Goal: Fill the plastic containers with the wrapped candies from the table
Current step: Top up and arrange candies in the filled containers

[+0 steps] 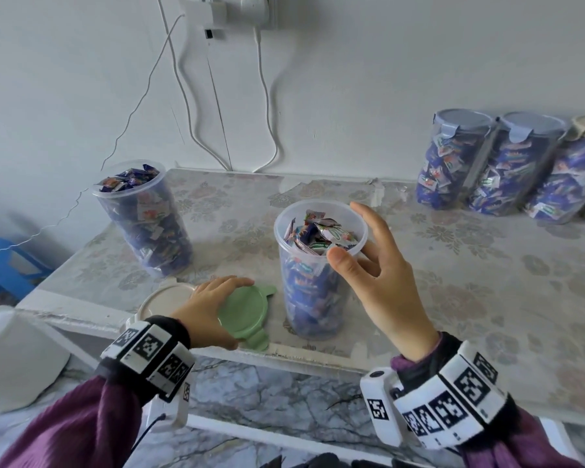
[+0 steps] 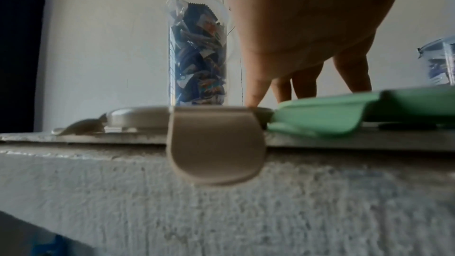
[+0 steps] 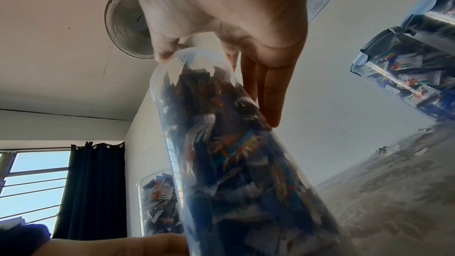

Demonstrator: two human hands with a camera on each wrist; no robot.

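A clear plastic container [image 1: 313, 292] [image 3: 234, 153] stands open in the middle of the table, full of blue wrapped candies [image 1: 318, 233] nearly to the rim. My right hand [image 1: 352, 234] [image 3: 216, 85] is open at its rim: the thumb touches the near edge and the fingers spread along the right side. My left hand [image 1: 228, 312] [image 2: 307, 89] grips a green lid [image 1: 250, 307] [image 2: 320, 116] lying near the table's front edge, left of that container. A second open container [image 1: 142, 214] [image 2: 197, 55] [image 3: 157, 201], also full of candies, stands at the back left.
A white lid [image 1: 159, 298] [image 2: 138, 116] lies partly under the green one at the front edge. Three lidded, filled containers [image 1: 507, 170] [image 3: 406, 85] line the wall at the back right. White cables [image 1: 264, 96] hang down the wall. A blue stool [image 1: 4, 265] stands at the left.
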